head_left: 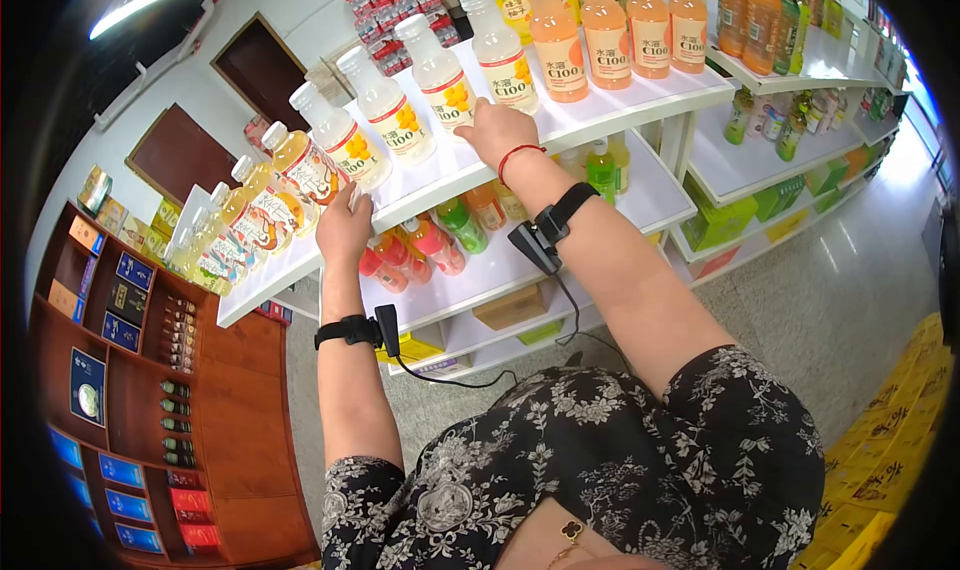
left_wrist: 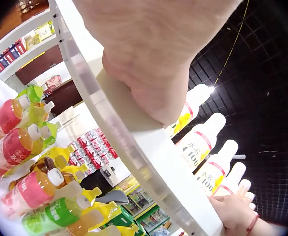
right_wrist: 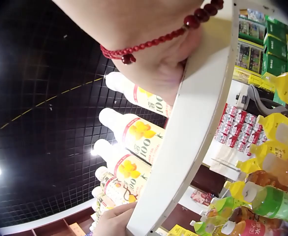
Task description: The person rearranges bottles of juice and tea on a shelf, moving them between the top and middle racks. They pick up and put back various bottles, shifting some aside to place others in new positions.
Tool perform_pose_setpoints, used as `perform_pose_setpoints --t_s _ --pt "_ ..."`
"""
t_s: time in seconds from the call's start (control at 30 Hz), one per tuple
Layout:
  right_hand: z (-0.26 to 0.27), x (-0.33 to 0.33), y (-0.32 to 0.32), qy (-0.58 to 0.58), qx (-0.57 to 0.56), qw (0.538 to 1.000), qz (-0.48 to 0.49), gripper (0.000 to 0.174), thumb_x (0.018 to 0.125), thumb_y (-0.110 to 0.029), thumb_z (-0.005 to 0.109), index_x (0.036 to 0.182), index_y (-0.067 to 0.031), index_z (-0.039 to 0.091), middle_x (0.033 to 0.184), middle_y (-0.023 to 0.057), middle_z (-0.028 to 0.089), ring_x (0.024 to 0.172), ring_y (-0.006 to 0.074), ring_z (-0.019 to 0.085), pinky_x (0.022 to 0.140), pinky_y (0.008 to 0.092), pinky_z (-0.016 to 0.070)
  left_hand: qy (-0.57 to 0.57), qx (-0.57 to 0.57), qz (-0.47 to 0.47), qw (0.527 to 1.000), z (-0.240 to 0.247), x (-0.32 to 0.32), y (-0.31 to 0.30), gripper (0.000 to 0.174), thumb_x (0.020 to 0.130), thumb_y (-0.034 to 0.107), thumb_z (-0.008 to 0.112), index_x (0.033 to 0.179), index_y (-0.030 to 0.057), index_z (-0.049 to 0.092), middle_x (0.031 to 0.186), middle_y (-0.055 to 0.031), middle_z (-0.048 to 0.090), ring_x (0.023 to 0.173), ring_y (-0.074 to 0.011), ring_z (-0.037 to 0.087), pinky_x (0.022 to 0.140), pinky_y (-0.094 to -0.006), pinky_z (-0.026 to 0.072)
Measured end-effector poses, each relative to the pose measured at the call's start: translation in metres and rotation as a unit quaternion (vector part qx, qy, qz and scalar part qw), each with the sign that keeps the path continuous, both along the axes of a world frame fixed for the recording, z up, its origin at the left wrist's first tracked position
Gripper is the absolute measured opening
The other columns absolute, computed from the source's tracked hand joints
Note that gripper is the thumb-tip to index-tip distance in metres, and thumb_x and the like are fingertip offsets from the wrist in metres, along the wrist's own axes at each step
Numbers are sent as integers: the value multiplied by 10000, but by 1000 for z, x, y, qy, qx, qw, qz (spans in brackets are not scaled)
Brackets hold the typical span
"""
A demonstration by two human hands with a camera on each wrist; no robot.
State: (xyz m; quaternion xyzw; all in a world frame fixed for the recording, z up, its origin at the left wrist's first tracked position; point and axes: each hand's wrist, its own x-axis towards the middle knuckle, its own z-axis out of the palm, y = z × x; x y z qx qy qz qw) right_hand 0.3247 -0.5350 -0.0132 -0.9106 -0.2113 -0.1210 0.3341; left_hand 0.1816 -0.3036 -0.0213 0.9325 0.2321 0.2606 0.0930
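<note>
In the head view my left hand (head_left: 345, 228) is at the shelf's front edge, its fingers beside the base of a tea bottle (head_left: 300, 165) with an orange-and-white label. Right of it stands a cloudy lemon drink bottle (head_left: 345, 140) with a yellow-fruit label. My right hand (head_left: 500, 135), with a red bracelet (head_left: 520, 152), reaches over the same edge. Its fingers are at the lower label of another lemon drink bottle (head_left: 440, 80). Both hands stay low by the bottle bases. In the right wrist view, the hand and shelf hide the right fingertips.
The white shelf (head_left: 560, 130) carries a slanting row of bottles, with pink-orange drinks (head_left: 610, 45) at right. Below, a lower tier holds pink and green bottles (head_left: 460, 225). A wooden cabinet (head_left: 240, 420) stands left, yellow boxes (head_left: 890, 440) at lower right.
</note>
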Motion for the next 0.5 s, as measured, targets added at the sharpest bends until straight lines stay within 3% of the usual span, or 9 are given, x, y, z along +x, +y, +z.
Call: perform_pose_setpoints --t_s 0.2,0.4,0.47,0.5 --pt "5 -3 -1 35 7 999 2 424 843 -403 661 1058 -40 614 936 176 691 897 315 675 767 387 533 0 14 -5 1000 1 -2 -2 471 833 377 554 1224 123 622 1047 -193 669 984 -334 638 868 -400 484" --pt "1 -7 -20 -5 43 998 42 427 840 -371 656 1097 -35 594 936 189 681 894 349 658 776 428 521 0 -3 -8 1000 1 -2 -1 466 831 370 557 1219 121 623 1041 -199 668 982 -340 637 867 -402 483" --pt "-9 -2 -35 -104 167 980 -4 449 833 -352 655 1131 -25 576 937 199 676 896 365 648 785 446 512 -5 1 -14 1000 -1 -1 1 459 831 372 555 1209 120 628 1025 -205 669 972 -344 638 856 -408 486" --pt "-4 -2 -47 -86 178 980 -14 466 826 -355 659 1142 -23 570 938 200 675 902 362 647 789 445 511 -3 -5 -7 1000 -2 -1 1 459 831 372 555 1209 120 628 1025 -205 669 972 -344 638 856 -408 486"
